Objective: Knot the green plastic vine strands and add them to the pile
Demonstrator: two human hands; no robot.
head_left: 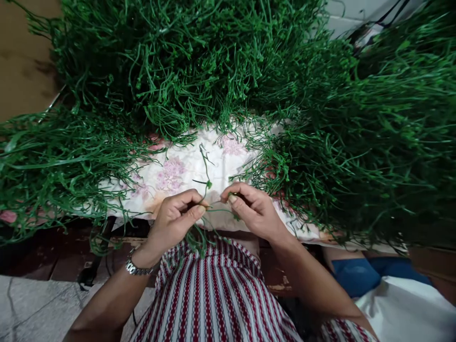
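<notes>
My left hand (176, 216) is closed in a pinch on a thin green stem (205, 173) that rises above my fingers with a small bud partway up. My right hand (251, 209) is closed too, pinching the other end of the thin green stems between thumb and forefinger. Both hands meet over the front edge of a white cloth with pink flowers (178, 173). A metal watch (137, 268) sits on my left wrist. More green stems hang down below my hands onto my striped red and white lap (213, 299).
Big heaps of green stems (199, 61) surround the cloth at the back, at the left (46, 156) and at the right (366, 156). A blue and white fabric (384, 289) lies at the lower right. Grey stone floor (32, 308) shows at the lower left.
</notes>
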